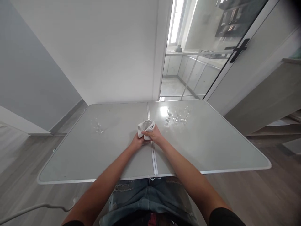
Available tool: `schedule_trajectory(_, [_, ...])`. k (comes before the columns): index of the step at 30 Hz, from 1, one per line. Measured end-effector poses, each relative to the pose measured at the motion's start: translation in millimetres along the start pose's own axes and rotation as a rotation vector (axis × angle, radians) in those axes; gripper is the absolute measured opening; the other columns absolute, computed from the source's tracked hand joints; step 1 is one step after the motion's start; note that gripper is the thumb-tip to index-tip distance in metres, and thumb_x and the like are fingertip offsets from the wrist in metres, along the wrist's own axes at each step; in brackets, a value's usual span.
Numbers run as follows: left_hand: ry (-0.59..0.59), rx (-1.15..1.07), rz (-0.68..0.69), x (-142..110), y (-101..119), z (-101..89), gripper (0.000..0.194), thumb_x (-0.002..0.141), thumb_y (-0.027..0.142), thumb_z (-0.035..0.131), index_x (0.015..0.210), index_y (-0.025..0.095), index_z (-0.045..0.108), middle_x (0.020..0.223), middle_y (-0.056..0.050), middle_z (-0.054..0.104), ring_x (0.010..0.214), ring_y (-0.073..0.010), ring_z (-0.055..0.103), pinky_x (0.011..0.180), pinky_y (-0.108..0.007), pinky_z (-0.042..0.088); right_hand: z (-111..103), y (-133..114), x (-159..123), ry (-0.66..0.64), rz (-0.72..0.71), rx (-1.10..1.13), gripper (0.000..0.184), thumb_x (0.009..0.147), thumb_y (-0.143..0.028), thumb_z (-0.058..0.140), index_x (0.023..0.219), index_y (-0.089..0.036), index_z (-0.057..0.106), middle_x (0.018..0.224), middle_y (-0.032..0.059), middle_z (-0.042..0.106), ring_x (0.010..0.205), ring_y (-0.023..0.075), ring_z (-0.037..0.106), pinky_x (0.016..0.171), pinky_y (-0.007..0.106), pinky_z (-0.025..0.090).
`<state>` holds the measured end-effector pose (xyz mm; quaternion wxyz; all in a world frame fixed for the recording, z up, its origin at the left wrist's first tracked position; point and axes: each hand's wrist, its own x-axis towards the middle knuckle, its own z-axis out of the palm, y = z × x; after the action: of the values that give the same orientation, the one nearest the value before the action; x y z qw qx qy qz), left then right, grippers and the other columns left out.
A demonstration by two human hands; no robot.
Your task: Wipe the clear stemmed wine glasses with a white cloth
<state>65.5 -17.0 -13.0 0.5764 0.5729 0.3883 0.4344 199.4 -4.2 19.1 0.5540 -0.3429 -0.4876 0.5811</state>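
Over the middle seam of the table, both hands are together around a bunched white cloth [140, 129]. My left hand [137, 142] closes on its lower left side, and the fingers are partly hidden. From the right, my right hand [154, 134] grips the cloth with the thumb lying across its front. A rounded grey hollow shows between the folds; I cannot tell whether a glass is wrapped inside. Three clear stemmed glasses [176, 119] stand beyond my right hand. Farther left lies faint clear glassware [97, 126], its shape hard to make out.
The pale grey folding table [202, 150] has a metal rim and a central seam [154, 157]. A white wall [113, 56] rises behind it. To the back right is a glass door with a black handle [238, 50]. A white cable [44, 205] runs at the lower left.
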Motion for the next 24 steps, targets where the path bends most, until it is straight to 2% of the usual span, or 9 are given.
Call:
schedule_trajectory(3, [0.134, 0.155, 0.104, 1.3, 2.3, -6.3, 0.016, 0.075, 0.024, 0.065, 0.088, 0.015, 0.069, 0.089, -0.005, 0.074, 0.087, -0.0221, 0.068, 0.078, -0.032, 0.054, -4.8, 1.2, 5.9, 0.124, -0.045, -0.121, 0.044, 0.05, -0.036, 0.093, 0.081, -0.016, 0.069, 0.077, 0.0017, 0.068, 0.069, 0.0153, 0.06, 0.066, 0.027, 0.05])
schedule_trajectory(6, [0.372, 0.193, 0.232, 3.4, 8.4, -18.1, 0.014, 0.073, 0.017, 0.066, 0.087, 0.018, 0.066, 0.097, -0.005, 0.073, 0.1, -0.0219, 0.067, 0.089, -0.034, 0.052, -10.4, 4.8, 9.1, 0.29, -0.035, -0.151, 0.04, 0.054, -0.039, 0.09, 0.077, -0.015, 0.069, 0.074, 0.0027, 0.068, 0.067, 0.0149, 0.059, 0.061, 0.026, 0.048])
schedule_trajectory(8, [0.437, 0.083, 0.273, 4.4, 13.3, -24.0, 0.023, 0.074, 0.019, 0.069, 0.097, 0.02, 0.067, 0.108, -0.007, 0.073, 0.11, -0.0225, 0.065, 0.094, -0.036, 0.05, -11.3, 7.8, 7.6, 0.242, 0.008, -0.166, 0.039, 0.055, -0.038, 0.09, 0.076, -0.014, 0.069, 0.074, 0.0029, 0.068, 0.066, 0.0143, 0.058, 0.061, 0.025, 0.048])
schedule_trajectory(10, [0.337, -0.118, 0.239, 4.5, 18.4, -25.2, 0.035, 0.078, 0.031, 0.073, 0.11, 0.02, 0.066, 0.121, -0.012, 0.07, 0.117, -0.0253, 0.064, 0.097, -0.039, 0.05, -8.1, 10.8, 4.1, 0.081, 0.05, -0.176, 0.039, 0.053, -0.036, 0.091, 0.076, -0.014, 0.07, 0.074, 0.0021, 0.068, 0.066, 0.0133, 0.058, 0.062, 0.025, 0.048])
schedule_trajectory(12, [0.165, -0.303, 0.169, 3.6, 23.1, -22.2, 0.055, 0.079, 0.049, 0.075, 0.122, 0.018, 0.064, 0.13, -0.017, 0.066, 0.121, -0.0295, 0.062, 0.1, -0.042, 0.049, -2.3, 12.8, 0.6, -0.075, 0.08, -0.153, 0.04, 0.053, -0.036, 0.092, 0.078, -0.014, 0.07, 0.074, 0.0012, 0.068, 0.066, 0.0126, 0.058, 0.065, 0.025, 0.049])
schedule_trajectory(14, [0.034, -0.396, 0.119, 2.2, 26.6, -18.4, 0.069, 0.077, 0.06, 0.074, 0.127, 0.015, 0.063, 0.132, -0.02, 0.065, 0.123, -0.0328, 0.061, 0.104, -0.045, 0.048, 2.8, 12.5, -1.7, -0.172, 0.111, -0.112, 0.043, 0.053, -0.036, 0.092, 0.083, -0.015, 0.07, 0.076, 0.0008, 0.068, 0.067, 0.0127, 0.058, 0.067, 0.026, 0.05])
schedule_trajectory(16, [-0.03, -0.419, 0.116, 1.3, 27.8, -17.1, 0.071, 0.076, 0.061, 0.075, 0.128, 0.013, 0.064, 0.131, -0.021, 0.065, 0.125, -0.0339, 0.06, 0.107, -0.045, 0.046, 4.6, 10.1, -2.6, -0.231, 0.152, -0.082, 0.045, 0.054, -0.037, 0.092, 0.088, -0.016, 0.07, 0.078, 0.0008, 0.069, 0.07, 0.0132, 0.059, 0.067, 0.026, 0.05])
schedule_trajectory(19, [-0.068, -0.396, 0.145, 2.0, 24.8, -20.1, 0.073, 0.072, 0.055, 0.081, 0.13, 0.014, 0.063, 0.132, -0.021, 0.065, 0.127, -0.0338, 0.059, 0.11, -0.045, 0.044, 1.7, 6.4, -3.5, -0.268, 0.197, -0.075, 0.047, 0.058, -0.038, 0.091, 0.093, -0.016, 0.069, 0.081, 0.0019, 0.069, 0.072, 0.0142, 0.06, 0.067, 0.025, 0.049])
schedule_trajectory(24, [0.07, -0.432, 0.141, 6.4, 17.8, -26.4, 0.07, 0.073, 0.052, 0.081, 0.13, 0.017, 0.061, 0.133, -0.019, 0.064, 0.124, -0.0325, 0.062, 0.107, -0.046, 0.047, -2.9, 6.9, -5.5, -0.245, 0.196, -0.048, 0.047, 0.068, -0.051, 0.084, 0.095, -0.017, 0.066, 0.078, -0.0002, 0.066, 0.068, 0.0129, 0.055, 0.064, 0.025, 0.046])
